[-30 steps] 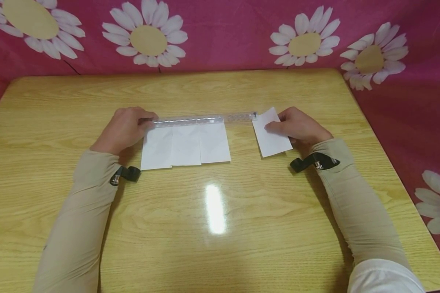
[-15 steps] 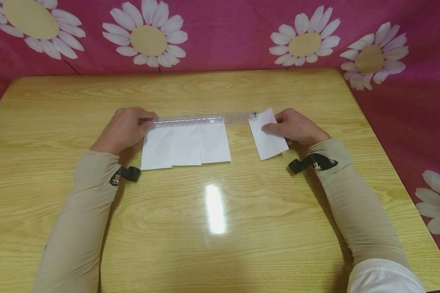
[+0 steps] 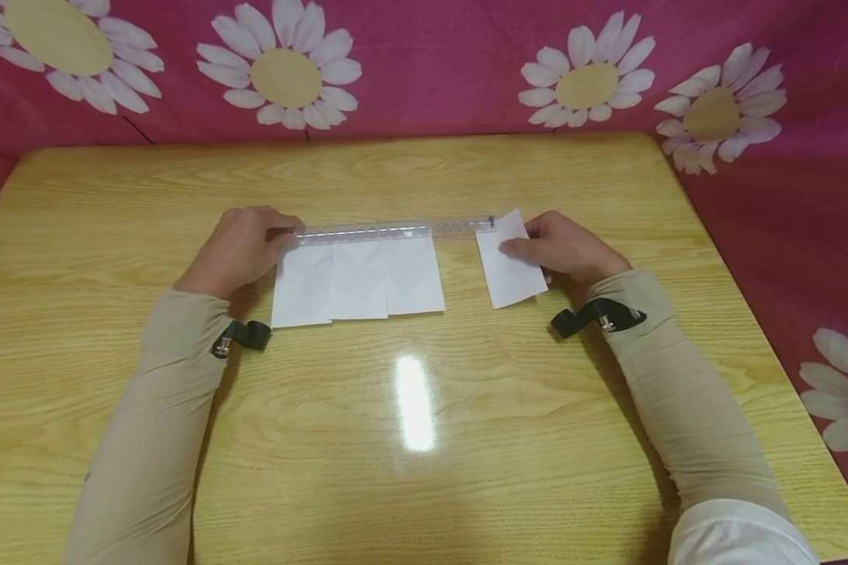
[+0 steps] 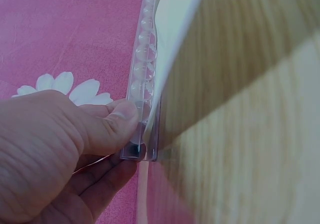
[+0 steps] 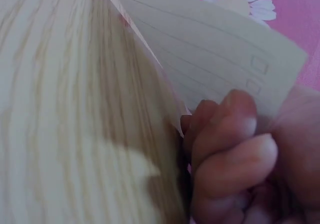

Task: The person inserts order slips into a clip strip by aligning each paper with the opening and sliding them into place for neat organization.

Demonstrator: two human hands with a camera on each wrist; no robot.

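Note:
A long clear plastic ticket rail (image 3: 459, 226), with a row of clear balls inside, lies left to right across the table. My left hand (image 3: 243, 247) grips its left end, thumb on one side and fingers on the other in the left wrist view. Three white paper slips (image 3: 358, 282) hang side by side from the rail, their top edges under it. My right hand (image 3: 565, 245) pinches another white slip (image 3: 512, 271), thumb on top, tilted near the rail's right end. Printed lines and small boxes show on that slip's underside (image 5: 215, 49) in the right wrist view.
A wood-grain table (image 3: 311, 455) carries everything, with a glare spot below the slips. Behind and to the right hangs a pink cloth (image 3: 438, 63) printed with white daisies. Black straps (image 3: 601, 315) circle both wrists.
My right hand has moved slightly left with its slip, bringing it closer to the three hanging slips. The left hand and the rail have stayed put.

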